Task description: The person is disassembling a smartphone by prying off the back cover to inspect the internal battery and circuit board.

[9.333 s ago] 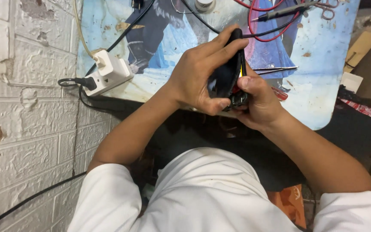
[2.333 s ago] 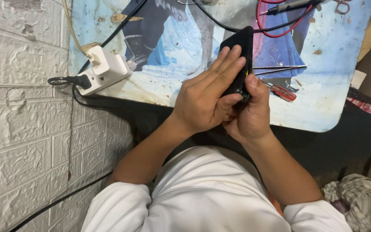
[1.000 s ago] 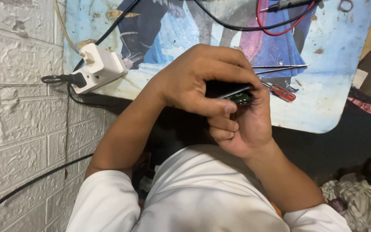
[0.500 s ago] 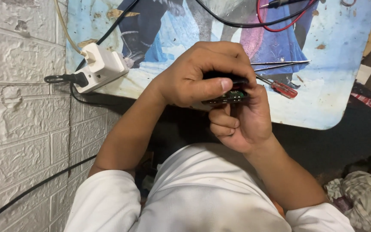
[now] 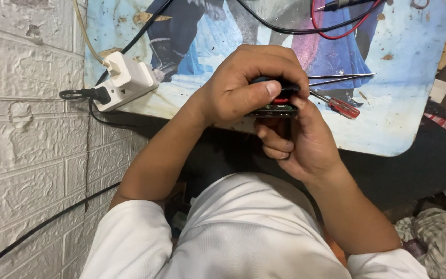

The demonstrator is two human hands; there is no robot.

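Note:
Both my hands close around one small black device [image 5: 274,106] with an exposed green circuit board edge, held flat just above the near edge of the table [image 5: 403,124]. My left hand [image 5: 246,85] covers it from above, thumb pressed along its side. My right hand [image 5: 298,137] cups it from below, fingers curled under. Most of the device is hidden by my fingers.
A red-handled screwdriver [image 5: 336,105] and thin metal tweezers [image 5: 341,77] lie on the table just right of my hands. A white power strip [image 5: 122,82] with a plugged charger sits at the left edge. Black and red wires [image 5: 331,26] run across the far side. A white brick wall [image 5: 27,144] stands left.
The device was earlier held upright with its black back showing; it is now turned flat, with my left hand closed over it. The hands stay in the same spot.

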